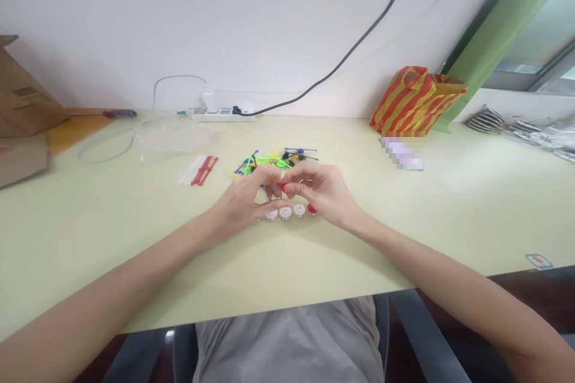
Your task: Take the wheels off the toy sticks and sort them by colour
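At the middle of the table, both hands meet over a small red plastic piece (282, 187). My right hand (321, 191) pinches it between thumb and fingertips. The curled fingers of my left hand (245, 194) close on its other side, with the left thumb stretched out below; fingertips partly hide the piece. Just under the hands runs a row of small round clear pieces with white tops (286, 213), ending at a red-topped one (311, 209) by my right hand. Behind my fingers lies a pile of blue, green, yellow and black plastic arrows (281, 161).
Red arrow strips (205, 170) and white strips (191, 170) lie left of the pile. A clear plastic bag (171, 134) and a power strip (224, 115) with a black cable are along the wall. A striped bag (411, 105) stands back right; cardboard (27, 102) is far left.
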{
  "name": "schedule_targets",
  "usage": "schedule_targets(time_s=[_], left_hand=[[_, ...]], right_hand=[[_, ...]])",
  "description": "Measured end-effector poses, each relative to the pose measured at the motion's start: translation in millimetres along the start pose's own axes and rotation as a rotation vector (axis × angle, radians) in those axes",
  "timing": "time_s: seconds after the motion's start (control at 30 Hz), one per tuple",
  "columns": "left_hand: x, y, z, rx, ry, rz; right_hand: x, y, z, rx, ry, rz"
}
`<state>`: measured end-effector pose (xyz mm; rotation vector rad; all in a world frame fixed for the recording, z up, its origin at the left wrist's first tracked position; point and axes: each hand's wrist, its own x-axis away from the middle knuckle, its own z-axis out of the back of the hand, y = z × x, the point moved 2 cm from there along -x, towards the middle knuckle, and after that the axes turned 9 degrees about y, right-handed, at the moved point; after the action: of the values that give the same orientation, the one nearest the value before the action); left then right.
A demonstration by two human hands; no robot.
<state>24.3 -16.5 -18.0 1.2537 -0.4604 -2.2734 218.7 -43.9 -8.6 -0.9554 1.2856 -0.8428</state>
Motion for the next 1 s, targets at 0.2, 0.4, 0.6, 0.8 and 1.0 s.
schedule_targets(time_s=[0.2, 0.4, 0.6, 0.8, 1.0], left_hand=[[-4.3, -9.0, 6.5, -0.169, -0.033, -0.081], [-9.4, -23.2, 21.0, -0.324, 0.036, -0.100], [-14.0, -24.1, 24.8, -0.332, 0.028, -0.191], [-13.5, -24.1, 25.5, -0.357, 0.035, -0.174], [-13.2, -29.3, 27.5, -0.369, 0.051, -0.154]], right_hand=[[-15.5, -4.3, 26.9, 0.050, 0.130, -0.011], [-32.8, -37.7, 96.5, 0.534, -0.200, -0.048], [-29.2, -37.7, 126.6, 1.013, -0.429, -0.358], [-23.5, -20.2, 119.0, 1.017, -0.544, -0.477], [-22.1, -18.7, 116.3, 0.941, -0.610, -0.485]])
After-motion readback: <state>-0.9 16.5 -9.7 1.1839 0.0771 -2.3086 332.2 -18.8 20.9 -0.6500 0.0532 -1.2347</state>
